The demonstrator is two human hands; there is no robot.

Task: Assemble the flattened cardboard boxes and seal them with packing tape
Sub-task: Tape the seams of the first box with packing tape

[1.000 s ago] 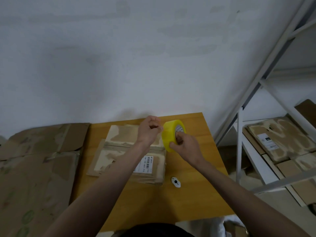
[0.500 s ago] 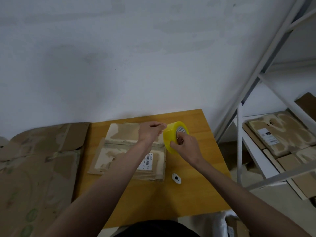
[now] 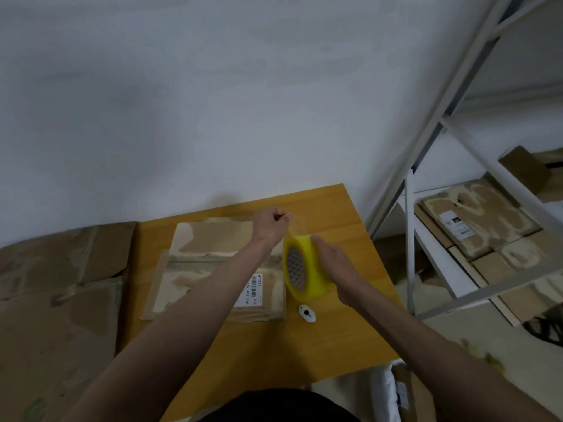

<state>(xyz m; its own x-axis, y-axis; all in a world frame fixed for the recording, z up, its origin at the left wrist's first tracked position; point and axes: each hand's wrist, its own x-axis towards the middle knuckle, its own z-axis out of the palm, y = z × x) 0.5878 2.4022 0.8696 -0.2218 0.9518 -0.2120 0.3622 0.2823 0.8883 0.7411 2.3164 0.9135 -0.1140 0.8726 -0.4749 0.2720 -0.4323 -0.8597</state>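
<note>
At frame centre, the right hand grips the tape roll above the counter; the left hand pinches its pulled strip. The flat box lies beneath.

Tape roll between both hands, above box.

A flattened brown cardboard box lies on the left half of the orange wooden table, which stands against the white wall. Just right of the box, a yellow roll of packing tape is held on edge by the right hand. The left hand sits behind the roll, above the box's far right corner. A small white oval cutter lies on the table in front of the roll. More flattened brown cardboard sheets lie left of the table. A white metal shelving rack stands to the right, with brown cardboard boxes on its shelf.
</note>
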